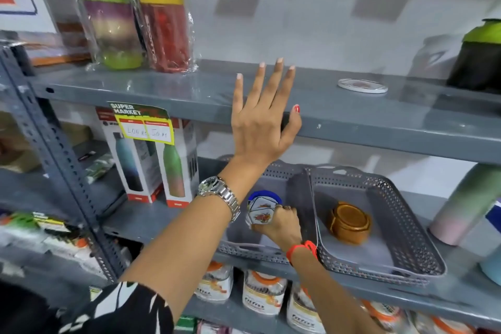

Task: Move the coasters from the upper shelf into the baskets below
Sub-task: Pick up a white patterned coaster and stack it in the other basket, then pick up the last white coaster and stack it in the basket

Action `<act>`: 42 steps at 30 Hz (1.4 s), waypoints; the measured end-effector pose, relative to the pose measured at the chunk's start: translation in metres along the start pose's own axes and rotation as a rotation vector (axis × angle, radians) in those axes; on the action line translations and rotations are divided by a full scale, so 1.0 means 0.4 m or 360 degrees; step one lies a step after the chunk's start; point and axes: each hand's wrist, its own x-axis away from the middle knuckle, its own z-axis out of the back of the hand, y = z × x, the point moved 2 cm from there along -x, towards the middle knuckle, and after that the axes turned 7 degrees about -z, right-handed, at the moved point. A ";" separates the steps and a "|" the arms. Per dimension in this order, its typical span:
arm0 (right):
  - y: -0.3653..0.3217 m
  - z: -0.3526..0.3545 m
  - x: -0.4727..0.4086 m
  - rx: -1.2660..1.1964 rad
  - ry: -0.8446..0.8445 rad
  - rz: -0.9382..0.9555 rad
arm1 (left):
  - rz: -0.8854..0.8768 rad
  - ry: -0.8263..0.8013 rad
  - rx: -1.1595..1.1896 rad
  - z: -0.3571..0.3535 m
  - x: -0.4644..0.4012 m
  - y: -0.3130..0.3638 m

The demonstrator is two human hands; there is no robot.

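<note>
Inside left basket [273, 251], coasters [259, 213] clasped by right hand [282, 225].

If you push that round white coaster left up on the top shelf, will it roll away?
Probably not: the coaster lies flat on the upper shelf, so it would likely slide. The shelf looks glossy, so maybe easily. It looks thin and stiff, probably awkward to lift without sliding it to the edge first.

– How many baskets on the middle shelf?
– Two grey perforated baskets [379, 214], side by side.
– And coasters?
– One white coaster [362, 86] up top; a fanned bunch of printed coasters [261, 211] I can't count; one brown stack [349, 222] too.
– Bottles?
– Two wrapped bottles [135, 13] above, two boxed bottles [154, 160] below.
– Hands?
– Two.
</note>
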 end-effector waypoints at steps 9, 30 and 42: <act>-0.026 -0.024 -0.054 0.0398 0.0025 -0.0060 | 0.0001 0.0035 0.0028 -0.006 0.003 -0.004; -0.085 0.278 0.201 -0.0307 0.1368 0.0570 | 0.0022 0.0009 0.0058 -0.003 0.020 -0.016; -0.125 0.808 0.063 0.0220 0.1092 0.0157 | 0.0058 -0.0006 0.0156 0.006 0.012 -0.003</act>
